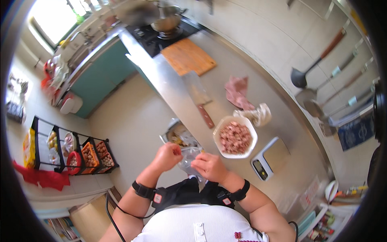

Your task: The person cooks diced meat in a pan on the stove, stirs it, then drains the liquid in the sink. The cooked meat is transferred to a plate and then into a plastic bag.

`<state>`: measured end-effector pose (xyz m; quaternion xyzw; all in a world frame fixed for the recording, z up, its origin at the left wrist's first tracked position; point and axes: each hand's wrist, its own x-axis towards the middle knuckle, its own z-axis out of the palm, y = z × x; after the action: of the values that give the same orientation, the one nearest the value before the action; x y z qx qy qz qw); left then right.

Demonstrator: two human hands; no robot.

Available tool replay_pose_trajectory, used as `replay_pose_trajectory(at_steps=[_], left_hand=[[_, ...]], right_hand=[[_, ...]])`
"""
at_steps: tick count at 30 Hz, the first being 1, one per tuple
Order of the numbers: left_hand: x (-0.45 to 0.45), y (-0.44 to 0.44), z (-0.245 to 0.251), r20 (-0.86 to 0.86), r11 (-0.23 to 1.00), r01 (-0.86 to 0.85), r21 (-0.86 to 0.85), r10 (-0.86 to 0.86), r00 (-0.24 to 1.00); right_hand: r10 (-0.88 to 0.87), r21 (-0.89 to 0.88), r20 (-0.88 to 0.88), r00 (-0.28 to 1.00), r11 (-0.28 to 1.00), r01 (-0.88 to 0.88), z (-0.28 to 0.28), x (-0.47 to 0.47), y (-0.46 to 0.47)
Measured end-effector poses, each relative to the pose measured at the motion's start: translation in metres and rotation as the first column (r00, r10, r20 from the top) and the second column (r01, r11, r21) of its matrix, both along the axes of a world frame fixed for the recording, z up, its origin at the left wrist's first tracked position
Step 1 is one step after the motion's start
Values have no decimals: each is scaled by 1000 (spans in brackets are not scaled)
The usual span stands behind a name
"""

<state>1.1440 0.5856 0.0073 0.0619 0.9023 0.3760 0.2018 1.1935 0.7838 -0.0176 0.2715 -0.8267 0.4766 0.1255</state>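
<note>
A clear thin plastic bag hangs in front of my body, its mouth spread between my two hands. My left hand has its fingers curled at the bag's left edge. On the other side, my right hand pinches the bag between thumb and fingers. Just beyond the bag, below the counter edge, is a waste bin with scraps and plastic in it. A white octagonal bowl of chopped raw meat sits on the counter to the right of my hands.
The steel counter carries a kitchen scale, a cleaver, a pink cloth, a crumpled whitish cloth and a wooden cutting board. A pot stands on the stove. At left is a black rack with eggs.
</note>
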Motion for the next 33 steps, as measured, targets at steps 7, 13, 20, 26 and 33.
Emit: replay_pose_trajectory(at_steps=[7,13,20,26,33], left_hand=[[17,-90,-2,90,968,-226,108,217,972],[-18,-204,-18,-195,948,-211,237,259,946],[-87,-377,15,-517,981,-193,3,166,840],[-162,-455,31,-528,967,-255,15,224,819],[-290,-536,1,-573,953,-281,-114,168,802]], right_hand=[[161,104,-90,983,983,-151,4,-32,-86],[231,149,-95,968,965,-215,0,-96,-214],[165,26,-171,971,986,-163,34,-170,-367],[-40,112,-26,999,993,43,28,-241,-393],[-266,331,227,937,926,183,-33,-369,-408]])
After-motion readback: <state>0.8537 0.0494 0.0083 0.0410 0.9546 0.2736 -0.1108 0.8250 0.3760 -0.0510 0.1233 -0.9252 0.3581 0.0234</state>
